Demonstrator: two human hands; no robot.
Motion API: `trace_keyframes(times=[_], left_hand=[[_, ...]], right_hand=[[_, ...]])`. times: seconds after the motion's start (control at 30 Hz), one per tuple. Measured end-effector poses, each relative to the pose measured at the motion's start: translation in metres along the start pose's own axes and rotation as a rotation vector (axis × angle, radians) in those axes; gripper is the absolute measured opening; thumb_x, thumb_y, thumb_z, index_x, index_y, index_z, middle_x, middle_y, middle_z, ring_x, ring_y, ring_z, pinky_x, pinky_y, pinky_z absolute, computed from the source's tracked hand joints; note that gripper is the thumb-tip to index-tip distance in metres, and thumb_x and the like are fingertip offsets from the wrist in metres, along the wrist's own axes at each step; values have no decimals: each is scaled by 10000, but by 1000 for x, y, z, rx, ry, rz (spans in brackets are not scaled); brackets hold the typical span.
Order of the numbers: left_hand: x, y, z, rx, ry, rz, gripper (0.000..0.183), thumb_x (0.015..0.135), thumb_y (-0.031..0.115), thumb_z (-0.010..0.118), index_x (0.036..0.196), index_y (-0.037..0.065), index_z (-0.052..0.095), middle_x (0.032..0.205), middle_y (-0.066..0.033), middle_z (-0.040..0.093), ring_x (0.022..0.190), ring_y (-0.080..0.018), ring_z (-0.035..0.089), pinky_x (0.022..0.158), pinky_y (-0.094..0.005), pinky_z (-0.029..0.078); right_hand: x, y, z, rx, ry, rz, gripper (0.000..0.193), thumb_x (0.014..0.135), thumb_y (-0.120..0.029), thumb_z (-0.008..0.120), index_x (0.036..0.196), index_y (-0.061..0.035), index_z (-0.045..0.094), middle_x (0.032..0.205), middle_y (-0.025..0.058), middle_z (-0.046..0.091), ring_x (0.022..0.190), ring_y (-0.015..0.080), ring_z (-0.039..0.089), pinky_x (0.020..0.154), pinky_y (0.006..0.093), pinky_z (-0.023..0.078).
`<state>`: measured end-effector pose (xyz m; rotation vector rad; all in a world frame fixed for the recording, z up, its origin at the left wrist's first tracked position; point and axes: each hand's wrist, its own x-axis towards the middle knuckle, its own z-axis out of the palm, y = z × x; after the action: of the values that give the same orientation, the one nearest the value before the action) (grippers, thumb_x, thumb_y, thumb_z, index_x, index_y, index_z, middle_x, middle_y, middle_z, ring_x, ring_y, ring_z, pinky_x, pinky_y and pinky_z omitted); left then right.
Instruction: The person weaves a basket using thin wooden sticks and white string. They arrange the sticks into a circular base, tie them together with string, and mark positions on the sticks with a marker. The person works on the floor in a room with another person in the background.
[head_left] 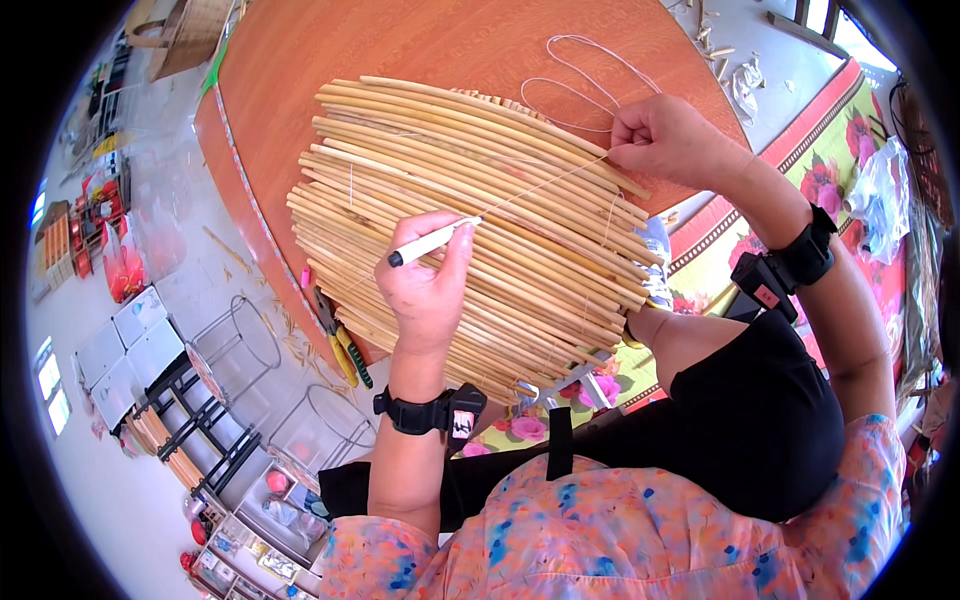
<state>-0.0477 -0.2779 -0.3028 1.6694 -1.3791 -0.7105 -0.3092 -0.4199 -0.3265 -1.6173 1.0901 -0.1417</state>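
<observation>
A mat of thin, pale wooden sticks (520,260) lies side by side in front of me, partly over the table and toward my lap. Above its middle, my left hand (428,285) is closed round a white pen-like tool (430,242) with a black end; its exact kind is unclear. From near the tool's tip a thin thread (540,186) runs taut up to my right hand (655,140), which pinches it past the mat's upper right edge. Loose pale cord (565,80) loops on the table beyond that hand. Short stitches of thread cross some sticks.
The brown table (450,40) lies under the mat. Pliers with yellow handles (343,358) rest at its left edge. Flowered cloth (740,230) covers a surface at right, with a clear plastic bag (882,195). Wire frames (245,340) stand on the floor at left.
</observation>
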Motion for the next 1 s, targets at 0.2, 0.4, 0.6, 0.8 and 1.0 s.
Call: trace_keyframes(times=[0.2,0.4,0.6,0.8,1.0], left_hand=[[1,0,9,50,-17,39,158,802,-18,724,930,-14,632,823,-84,679,727,-113,647,661,-238,518],[3,0,12,15,-30,30,159,799,-23,724,927,-16,629,813,-90,674,726,-113,645,658,-232,517],[3,2,12,19,-35,21,158,803,-21,721,928,-13,626,812,-91,675,743,-121,649,666,-237,518],[1,1,-5,31,9,10,172,804,-19,719,946,-10,621,833,-97,683,766,-138,661,694,-250,526],[-4,0,-4,36,-23,0,171,803,-20,720,941,-9,620,838,-98,683,759,-136,662,693,-255,532]], right_hand=[[1,1,0,5,-10,-8,125,813,-106,649,769,3,605,595,1,544,559,60,462,509,253,374],[0,0,0,3,-7,-4,125,815,-103,648,766,2,604,595,-2,542,559,59,459,510,253,373],[0,0,0,8,-9,-6,126,813,-101,651,763,3,601,594,-2,540,559,61,457,512,252,373],[0,0,1,-13,5,-2,139,813,-114,652,762,3,598,590,1,537,557,64,456,511,255,373],[1,2,1,-9,6,-7,137,812,-113,653,763,2,598,589,0,535,558,62,452,511,256,371]])
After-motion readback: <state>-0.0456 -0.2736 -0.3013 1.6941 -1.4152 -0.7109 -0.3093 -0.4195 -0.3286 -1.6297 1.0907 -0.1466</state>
